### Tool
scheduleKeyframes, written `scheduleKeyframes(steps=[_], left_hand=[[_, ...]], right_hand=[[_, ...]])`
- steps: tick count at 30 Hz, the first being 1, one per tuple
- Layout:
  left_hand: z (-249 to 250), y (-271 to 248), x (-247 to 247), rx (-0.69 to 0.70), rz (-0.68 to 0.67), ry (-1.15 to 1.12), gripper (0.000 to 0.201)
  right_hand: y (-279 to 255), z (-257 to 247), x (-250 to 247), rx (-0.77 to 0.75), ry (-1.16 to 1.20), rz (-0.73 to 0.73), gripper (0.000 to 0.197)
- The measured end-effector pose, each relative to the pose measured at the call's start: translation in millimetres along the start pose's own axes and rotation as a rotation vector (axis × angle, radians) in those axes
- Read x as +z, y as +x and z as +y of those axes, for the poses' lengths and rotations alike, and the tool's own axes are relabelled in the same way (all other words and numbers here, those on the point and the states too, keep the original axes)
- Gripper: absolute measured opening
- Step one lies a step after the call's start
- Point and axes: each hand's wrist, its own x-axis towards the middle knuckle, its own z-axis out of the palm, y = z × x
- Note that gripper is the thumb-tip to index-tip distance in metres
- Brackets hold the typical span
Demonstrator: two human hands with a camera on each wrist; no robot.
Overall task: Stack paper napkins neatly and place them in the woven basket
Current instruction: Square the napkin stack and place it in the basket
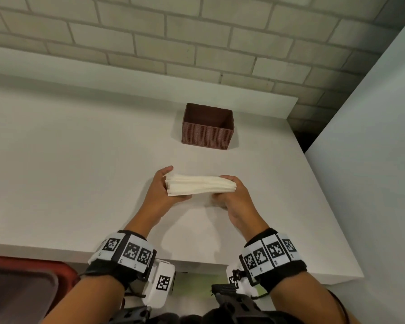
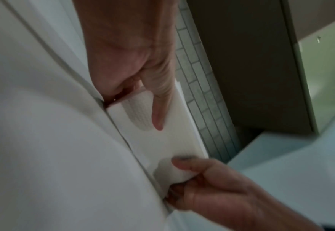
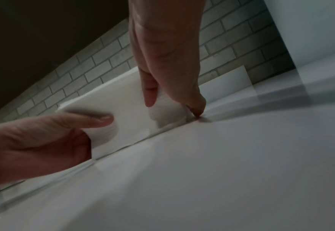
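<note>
A thick stack of white paper napkins [image 1: 200, 185] stands on its long edge on the white table [image 1: 80, 171], held between both hands. My left hand [image 1: 160, 187] grips its left end, thumb on the near face and fingers behind. My right hand [image 1: 234, 194] grips the right end the same way. In the left wrist view my left thumb [image 2: 159, 109] lies on the napkins [image 2: 162, 143], with the right hand [image 2: 212, 179] below. The right wrist view shows the right hand [image 3: 162, 70] pinching the stack [image 3: 123, 106]. The brown woven basket [image 1: 207, 133] stands just beyond, with nothing visible inside.
A raised white ledge [image 1: 150, 85] runs along the brick wall [image 1: 197, 31] behind the basket. A tall white panel [image 1: 372, 136] borders the table's right side. A red and dark object [image 1: 21, 288] sits below the table's near edge at the left.
</note>
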Motion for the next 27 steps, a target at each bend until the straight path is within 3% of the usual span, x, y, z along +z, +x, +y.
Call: scheduleKeyframes(steps=[6, 14, 20, 22, 23, 25, 27], left_hand=[[1, 2, -4, 0.004, -0.046, 0.151, 0.052], [9, 1, -5, 0.017, -0.072, 0.313, 0.045], [50, -4, -25, 0.003, -0.120, 0.240, 0.035], [67, -2, -31, -0.059, -0.196, 0.027, 0.027], [72, -1, -32, -0.103, -0.242, -0.184, 0.025], [72, 1, -28, -0.210, -0.287, -0.684, 0.036], [66, -1, -20, -0.279, -0.302, -1.012, 0.045]], right_hand=[[2, 2, 2, -0.027, -0.016, -0.021, 0.046], [0, -1, 0, -0.032, -0.200, -0.050, 0.041], [-19, -28, -17, -0.113, -0.091, -0.152, 0.039], [-25, -43, -20, -0.073, 0.065, -0.244, 0.035], [-27, -50, -19, -0.044, 0.184, -0.288, 0.030], [-30, -58, -12, -0.017, 0.375, -0.325, 0.030], [-32, -58, -1, -0.017, 0.412, -0.315, 0.036]])
